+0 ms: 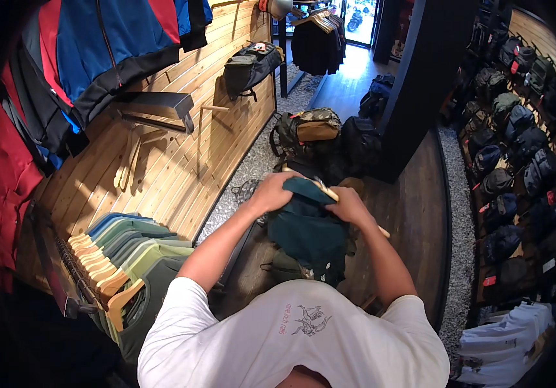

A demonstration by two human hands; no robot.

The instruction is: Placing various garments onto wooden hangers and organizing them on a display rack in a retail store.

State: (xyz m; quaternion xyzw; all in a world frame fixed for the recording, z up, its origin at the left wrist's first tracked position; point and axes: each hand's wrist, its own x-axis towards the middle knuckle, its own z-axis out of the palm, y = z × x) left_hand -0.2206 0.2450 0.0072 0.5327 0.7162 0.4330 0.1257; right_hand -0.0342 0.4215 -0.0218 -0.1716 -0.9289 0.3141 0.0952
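In front of me hangs a dark green T-shirt (307,236), held up at its top between my two hands. A wooden hanger (322,187) runs through its neck, one end sticking out past my right wrist. My left hand (272,192) is closed on the shirt's left shoulder, where the hanger's other end shows. My right hand (350,205) grips the shirt and hanger at the right shoulder. The fingertips of both hands are partly hidden by the cloth. Below the shirt, part of an olive-green bag or cloth (284,266) shows.
Several backpacks (316,126) stand on the floor just beyond my hands. To the left, T-shirts on wooden hangers (155,258) fill a low rail against the plank wall. A dark pillar (420,84) rises ahead right. Backpacks (517,136) cover the right wall.
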